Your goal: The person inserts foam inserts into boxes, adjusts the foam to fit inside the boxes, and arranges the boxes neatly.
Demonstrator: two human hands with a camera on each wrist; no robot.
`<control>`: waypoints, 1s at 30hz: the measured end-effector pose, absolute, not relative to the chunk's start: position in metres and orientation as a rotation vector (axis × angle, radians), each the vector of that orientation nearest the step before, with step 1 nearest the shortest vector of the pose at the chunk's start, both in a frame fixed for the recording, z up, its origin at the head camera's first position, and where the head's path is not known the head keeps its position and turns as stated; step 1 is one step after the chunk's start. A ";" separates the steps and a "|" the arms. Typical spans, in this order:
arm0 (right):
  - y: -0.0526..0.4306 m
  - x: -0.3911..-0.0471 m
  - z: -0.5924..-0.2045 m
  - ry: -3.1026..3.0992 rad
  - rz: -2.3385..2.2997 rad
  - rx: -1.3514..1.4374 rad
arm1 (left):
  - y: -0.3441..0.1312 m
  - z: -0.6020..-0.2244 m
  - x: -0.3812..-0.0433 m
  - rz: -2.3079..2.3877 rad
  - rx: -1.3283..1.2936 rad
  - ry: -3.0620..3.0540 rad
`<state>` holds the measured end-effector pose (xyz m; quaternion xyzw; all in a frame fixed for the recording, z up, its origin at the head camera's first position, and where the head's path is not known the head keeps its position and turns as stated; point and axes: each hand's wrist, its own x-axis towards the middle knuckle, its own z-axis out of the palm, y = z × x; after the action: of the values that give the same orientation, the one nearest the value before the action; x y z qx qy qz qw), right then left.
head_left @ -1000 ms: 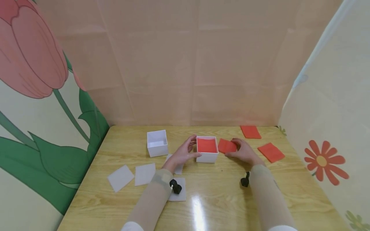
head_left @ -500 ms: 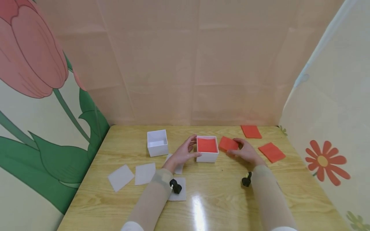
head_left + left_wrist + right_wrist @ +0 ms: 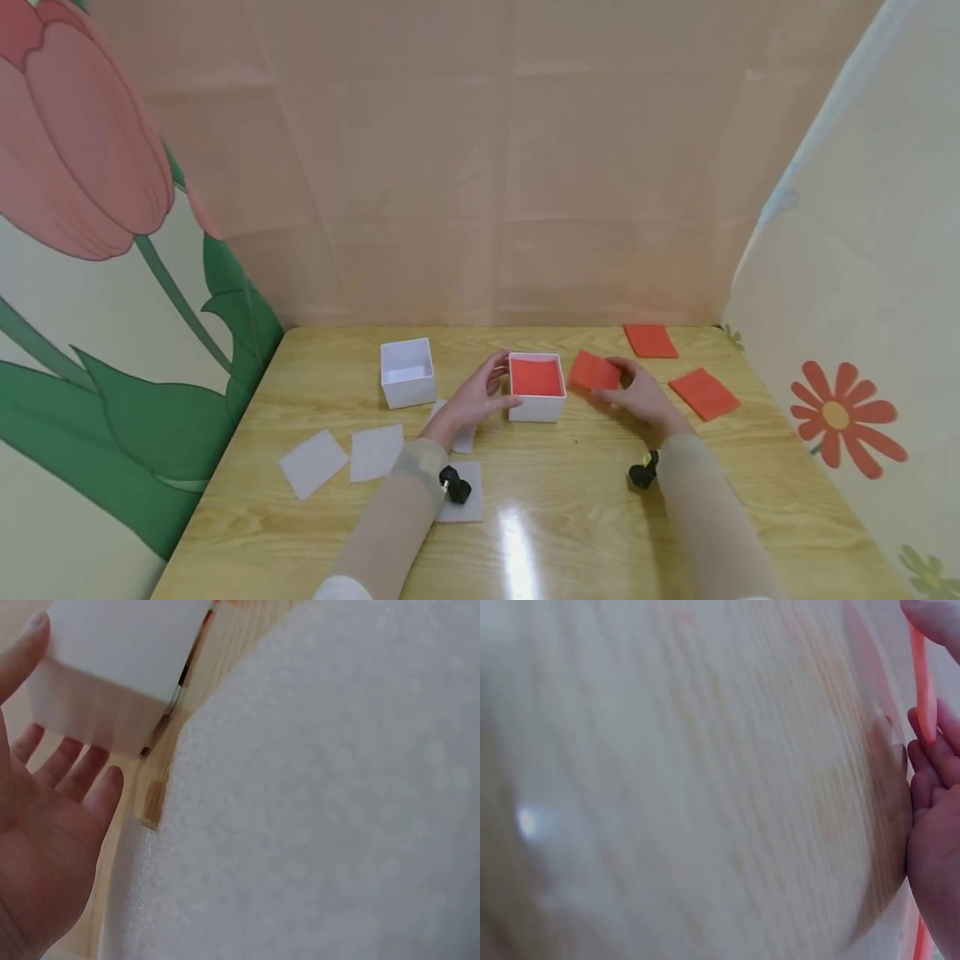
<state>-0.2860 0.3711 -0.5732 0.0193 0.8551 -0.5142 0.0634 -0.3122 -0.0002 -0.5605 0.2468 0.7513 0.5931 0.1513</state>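
My left hand steadies a white open-topped box, thumb against its front wall and fingers by its left rear corner. A red square sheet fills the opening just below the rim. In the left wrist view the box shows above my fingers. Right of the box, my right hand pinches another red square sheet, tilted, its near edge raised and a shadow beneath it. The right wrist view catches that sheet edge-on between thumb and fingers.
A second white box, nothing visible inside, stands at the back left. Several whitish square foam sheets lie at the left, one partly under my left forearm. Two more red square sheets lie at the right, one at the table's back edge.
My right hand has tipped the red square sheet up from the table and turned it slightly, shifting a little right. My left hand and the box have stayed in place.
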 end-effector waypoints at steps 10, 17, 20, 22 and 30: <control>0.367 -0.290 -0.574 2.656 -1.381 -0.098 | -0.001 -0.559 -0.311 1.713 0.720 2.150; 0.363 -0.295 -0.567 2.848 -0.918 -0.253 | 0.000 -0.560 -0.312 1.710 0.702 2.149; 0.362 -0.296 -0.566 2.893 -0.805 -0.269 | 0.000 -0.561 -0.312 1.710 0.714 2.148; 0.361 -0.297 -0.565 2.908 -0.773 -0.269 | 0.000 -0.561 -0.313 1.713 0.723 2.146; 0.358 -0.298 -0.563 2.931 -0.742 -0.246 | -0.001 -0.562 -0.313 1.737 0.731 2.115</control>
<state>-0.2976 0.3581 -0.5629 -0.0810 0.9648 -0.2443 0.0539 -0.3131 -0.0007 -0.5615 0.2550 0.7376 0.6060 0.1538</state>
